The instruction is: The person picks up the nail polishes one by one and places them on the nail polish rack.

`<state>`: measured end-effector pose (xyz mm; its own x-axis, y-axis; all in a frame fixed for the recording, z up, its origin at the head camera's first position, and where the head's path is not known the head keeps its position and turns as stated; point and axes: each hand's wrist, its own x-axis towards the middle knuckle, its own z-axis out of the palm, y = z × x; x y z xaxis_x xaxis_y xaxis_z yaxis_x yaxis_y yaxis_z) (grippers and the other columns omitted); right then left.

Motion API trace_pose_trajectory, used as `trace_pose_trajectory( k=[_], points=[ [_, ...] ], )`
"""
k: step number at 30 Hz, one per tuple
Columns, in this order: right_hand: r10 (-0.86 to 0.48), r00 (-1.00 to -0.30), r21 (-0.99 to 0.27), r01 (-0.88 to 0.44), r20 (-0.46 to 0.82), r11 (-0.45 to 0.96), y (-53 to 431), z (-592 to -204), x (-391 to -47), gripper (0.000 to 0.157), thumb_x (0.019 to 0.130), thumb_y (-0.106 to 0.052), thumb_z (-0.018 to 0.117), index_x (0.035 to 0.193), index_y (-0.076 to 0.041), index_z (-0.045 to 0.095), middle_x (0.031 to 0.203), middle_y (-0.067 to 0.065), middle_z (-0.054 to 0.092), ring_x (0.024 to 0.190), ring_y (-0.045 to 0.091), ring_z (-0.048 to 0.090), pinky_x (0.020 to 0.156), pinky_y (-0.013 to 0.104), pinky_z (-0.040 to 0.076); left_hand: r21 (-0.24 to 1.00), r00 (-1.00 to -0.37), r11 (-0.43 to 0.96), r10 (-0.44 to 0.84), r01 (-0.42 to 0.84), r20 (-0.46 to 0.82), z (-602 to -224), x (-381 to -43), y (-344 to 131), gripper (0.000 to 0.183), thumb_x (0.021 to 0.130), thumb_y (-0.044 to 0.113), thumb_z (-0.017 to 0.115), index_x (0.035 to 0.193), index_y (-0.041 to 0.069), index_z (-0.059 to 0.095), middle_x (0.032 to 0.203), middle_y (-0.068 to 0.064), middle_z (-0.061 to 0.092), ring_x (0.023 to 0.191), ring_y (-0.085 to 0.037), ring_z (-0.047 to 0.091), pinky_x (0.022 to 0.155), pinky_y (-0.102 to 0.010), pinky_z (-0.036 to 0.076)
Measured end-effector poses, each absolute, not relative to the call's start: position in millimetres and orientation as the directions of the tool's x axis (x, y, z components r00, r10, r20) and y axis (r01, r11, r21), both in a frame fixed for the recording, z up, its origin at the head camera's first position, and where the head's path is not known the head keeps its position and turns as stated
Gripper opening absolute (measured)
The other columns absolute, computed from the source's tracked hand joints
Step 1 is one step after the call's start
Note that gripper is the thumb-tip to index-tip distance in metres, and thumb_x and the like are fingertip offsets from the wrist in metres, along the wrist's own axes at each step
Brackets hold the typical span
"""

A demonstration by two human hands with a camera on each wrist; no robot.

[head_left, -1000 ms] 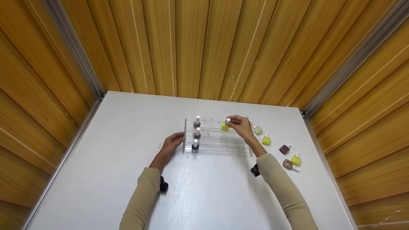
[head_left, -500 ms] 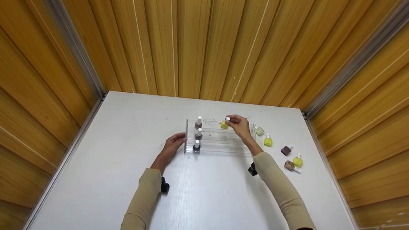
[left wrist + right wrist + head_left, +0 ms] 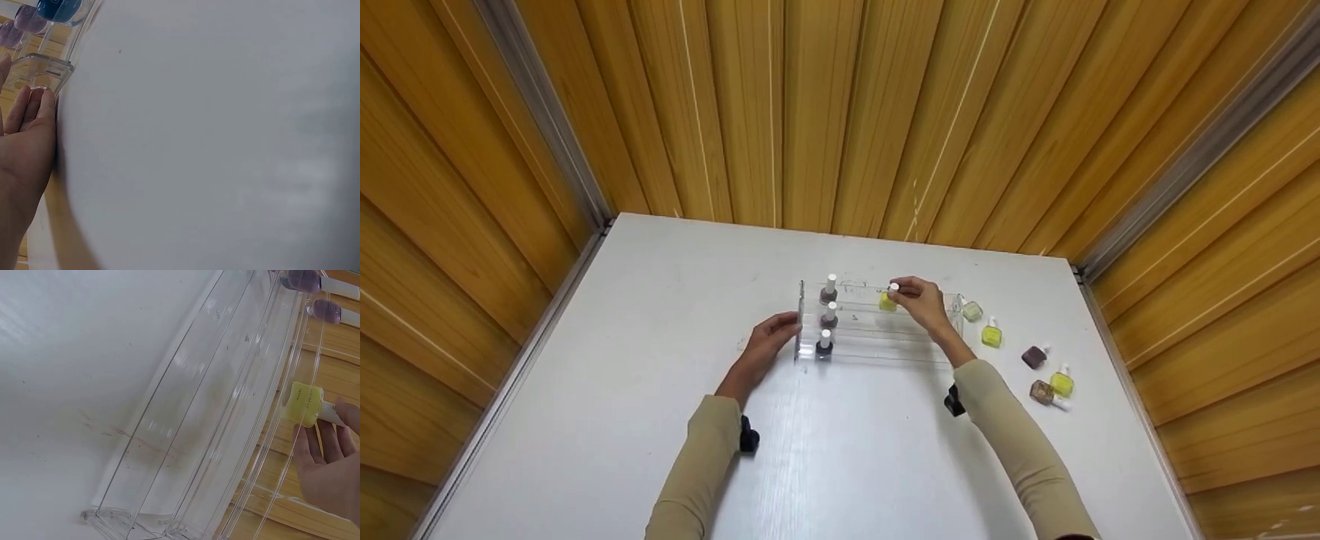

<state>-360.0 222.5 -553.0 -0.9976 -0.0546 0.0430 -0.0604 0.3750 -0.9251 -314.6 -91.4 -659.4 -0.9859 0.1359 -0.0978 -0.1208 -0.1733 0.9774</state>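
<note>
My right hand (image 3: 924, 301) pinches the white cap of a yellow nail polish bottle (image 3: 302, 404). The bottle is upright at the back tier of a clear acrylic tiered rack (image 3: 885, 357). Against the rack's left end panel rests my left hand (image 3: 765, 343), its fingers fairly straight in the left wrist view. At the rack's left end, one bottle stands on each tier: a dark nail polish bottle (image 3: 824, 347) in front, a mauve nail polish bottle (image 3: 829, 320) in the middle and another mauve bottle (image 3: 829, 295) at the back.
Right of the rack, several nail polish bottles lie on the white table (image 3: 675, 300): a pale bottle (image 3: 972, 311), a yellow bottle (image 3: 991, 336), a dark plum bottle (image 3: 1033, 357), a glittery brown bottle (image 3: 1042, 391) and another yellow one (image 3: 1062, 385). Wood-look walls (image 3: 810, 112) enclose the table.
The right hand with the yellow bottle rose slightly, then came down a little onto the back tier. The left hand stays at the rack's end. The head view has shifted slightly.
</note>
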Motion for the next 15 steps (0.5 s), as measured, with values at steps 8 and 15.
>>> trace_pose_trajectory(
  k=[8,15],
  points=[
    [-0.102,-0.993,-0.922,-0.093,0.059,0.375,225,-553,-356,0.033,0.093,-0.009,0.075,0.123,0.003,0.07,0.12,0.024,0.072,0.113,0.032,0.07,0.082,0.013,0.056,0.974,-0.984,-0.183,0.136,-0.135,-0.111,-659,-313,-92,0.045,0.098,0.02,0.07,0.138,0.002,0.06,0.142,-0.019,0.06,0.135,-0.027,0.053,0.123,-0.045,0.036],
    [-0.131,-0.987,-0.938,-0.129,0.091,0.321,234,-538,-348,0.036,0.093,-0.001,0.072,0.126,0.013,0.064,0.127,0.035,0.065,0.122,0.047,0.063,0.084,0.011,0.055,0.976,-0.984,-0.167,0.138,-0.138,-0.115,-657,-313,-93,0.046,0.098,0.021,0.07,0.138,0.002,0.06,0.143,-0.019,0.06,0.134,-0.026,0.053,0.123,-0.043,0.037]
  ],
)
